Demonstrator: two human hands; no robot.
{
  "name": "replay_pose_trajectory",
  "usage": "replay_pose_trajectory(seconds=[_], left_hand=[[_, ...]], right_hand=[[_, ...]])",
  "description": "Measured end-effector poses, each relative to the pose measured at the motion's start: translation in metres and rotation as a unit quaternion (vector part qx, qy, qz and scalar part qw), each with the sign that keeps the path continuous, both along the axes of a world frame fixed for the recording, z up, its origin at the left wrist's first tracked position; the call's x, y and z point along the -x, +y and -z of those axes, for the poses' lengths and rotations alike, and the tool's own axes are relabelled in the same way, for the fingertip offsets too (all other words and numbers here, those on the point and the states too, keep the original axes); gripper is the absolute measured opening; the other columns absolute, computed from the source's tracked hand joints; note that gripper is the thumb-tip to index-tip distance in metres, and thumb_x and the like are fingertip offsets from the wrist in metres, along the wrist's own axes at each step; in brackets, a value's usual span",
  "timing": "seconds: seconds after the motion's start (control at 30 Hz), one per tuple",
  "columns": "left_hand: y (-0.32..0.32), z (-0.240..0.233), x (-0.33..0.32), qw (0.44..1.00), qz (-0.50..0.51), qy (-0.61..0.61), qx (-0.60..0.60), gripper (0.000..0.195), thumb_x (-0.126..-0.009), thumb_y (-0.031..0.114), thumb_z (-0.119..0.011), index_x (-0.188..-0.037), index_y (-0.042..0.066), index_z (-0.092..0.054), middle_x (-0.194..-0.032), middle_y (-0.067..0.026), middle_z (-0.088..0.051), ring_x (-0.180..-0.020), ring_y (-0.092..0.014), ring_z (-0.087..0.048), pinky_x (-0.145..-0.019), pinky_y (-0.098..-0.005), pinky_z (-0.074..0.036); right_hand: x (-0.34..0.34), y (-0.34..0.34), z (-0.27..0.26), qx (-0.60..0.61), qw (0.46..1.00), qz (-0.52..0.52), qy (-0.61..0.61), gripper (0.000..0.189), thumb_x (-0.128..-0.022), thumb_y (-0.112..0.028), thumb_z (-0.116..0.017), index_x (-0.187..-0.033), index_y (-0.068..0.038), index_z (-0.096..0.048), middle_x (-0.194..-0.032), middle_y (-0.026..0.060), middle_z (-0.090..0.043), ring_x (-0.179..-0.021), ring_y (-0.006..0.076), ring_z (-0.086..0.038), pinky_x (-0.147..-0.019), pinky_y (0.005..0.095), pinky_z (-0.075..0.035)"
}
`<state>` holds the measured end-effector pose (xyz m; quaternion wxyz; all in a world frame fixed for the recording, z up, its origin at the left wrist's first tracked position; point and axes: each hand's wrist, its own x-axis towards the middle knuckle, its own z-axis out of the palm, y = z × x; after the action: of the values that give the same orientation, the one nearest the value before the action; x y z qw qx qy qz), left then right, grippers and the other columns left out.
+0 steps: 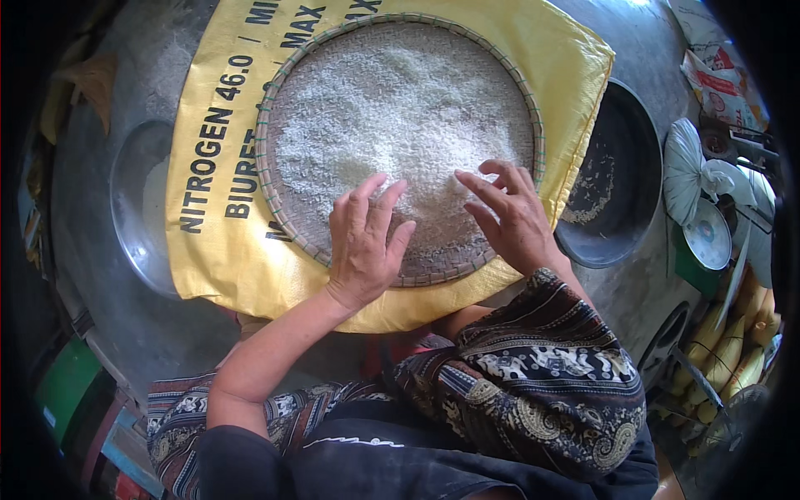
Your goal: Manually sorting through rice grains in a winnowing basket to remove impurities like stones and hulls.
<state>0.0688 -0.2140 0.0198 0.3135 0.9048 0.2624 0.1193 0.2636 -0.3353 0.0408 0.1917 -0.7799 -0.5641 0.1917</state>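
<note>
A round woven bamboo winnowing tray (437,269) lies before me, its rim bound with green ties. White rice grains (387,106) are spread thinly across most of it. My left hand (369,240) hovers over or touches the near part of the rice, fingers apart, with nothing visible in it. At the near right side, my right hand (509,212) has its fingers bent and spread above the grains, its wrist by the rim. Whether the fingertips hold any single grain is too small to tell. Beneath the tray is a yellow woven plastic sack (300,275) with black printing.
Left, a metal basin (132,215) holding pale contents sits partly hidden by the sack. Right, a dark basin (634,181) contains scattered grains. Farther right are a tied plastic bag (682,169), a dial scale (707,236) and corn ears (712,340). Concrete floor (94,206) surrounds these.
</note>
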Motion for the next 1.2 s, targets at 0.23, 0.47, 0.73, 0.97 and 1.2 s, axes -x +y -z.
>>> replay_pose_trajectory(seconds=[0.23,0.47,0.73,0.97,1.2], left_hand=[[0.057,0.059,-0.062,0.981,0.027,0.002,-0.195,0.035,-0.081,-0.006,-0.052,-0.109,0.010,-0.065,-0.114,-0.0133,-0.055,-0.099,-0.023,-0.052,-0.085,-0.0348,-0.045],[0.104,-0.019,-0.094,0.967,-0.069,0.066,0.234,0.029,-0.086,0.001,-0.057,-0.113,0.007,-0.065,-0.107,-0.0177,-0.066,-0.088,-0.022,-0.064,-0.082,-0.0325,-0.054],[0.103,-0.008,-0.020,0.976,-0.126,0.059,0.165,0.036,-0.085,0.023,-0.067,-0.115,0.006,-0.063,-0.122,-0.0132,-0.058,-0.104,-0.024,-0.059,-0.090,-0.0364,-0.048],[0.005,0.019,-0.044,0.993,-0.082,0.033,0.079,0.056,-0.082,0.023,-0.068,-0.128,-0.003,-0.050,-0.135,-0.0222,-0.043,-0.126,-0.036,-0.040,-0.108,-0.0454,-0.031],[0.048,0.027,-0.007,0.977,-0.189,0.077,-0.068,0.073,-0.092,0.049,-0.053,-0.141,-0.002,-0.035,-0.149,-0.0243,-0.028,-0.139,-0.037,-0.025,-0.115,-0.0472,-0.019]], right_hand=[[-0.017,0.062,0.053,-0.101,0.989,-0.068,-0.079,0.024,-0.080,-0.001,-0.064,-0.103,-0.003,-0.066,-0.102,0.0115,-0.063,-0.095,0.0233,-0.057,-0.080,0.0357,-0.051],[-0.055,0.074,0.032,-0.071,0.994,0.028,0.077,0.025,-0.082,0.003,-0.060,-0.103,-0.005,-0.070,-0.092,0.0123,-0.069,-0.084,0.0256,-0.068,-0.081,0.0374,-0.055],[-0.030,0.025,0.022,-0.095,0.994,0.014,-0.055,0.014,-0.081,-0.013,-0.071,-0.087,-0.004,-0.063,-0.089,0.0083,-0.061,-0.077,0.0202,-0.052,-0.066,0.0324,-0.041],[0.006,0.034,0.033,-0.109,0.994,0.010,0.024,0.013,-0.079,-0.010,-0.068,-0.082,-0.007,-0.055,-0.084,0.0097,-0.053,-0.081,0.0291,-0.053,-0.075,0.0405,-0.041],[0.008,0.026,0.018,-0.109,0.994,0.013,0.025,0.020,-0.080,-0.006,-0.066,-0.099,-0.005,-0.062,-0.095,0.0124,-0.059,-0.093,0.0316,-0.056,-0.081,0.0410,-0.045]])
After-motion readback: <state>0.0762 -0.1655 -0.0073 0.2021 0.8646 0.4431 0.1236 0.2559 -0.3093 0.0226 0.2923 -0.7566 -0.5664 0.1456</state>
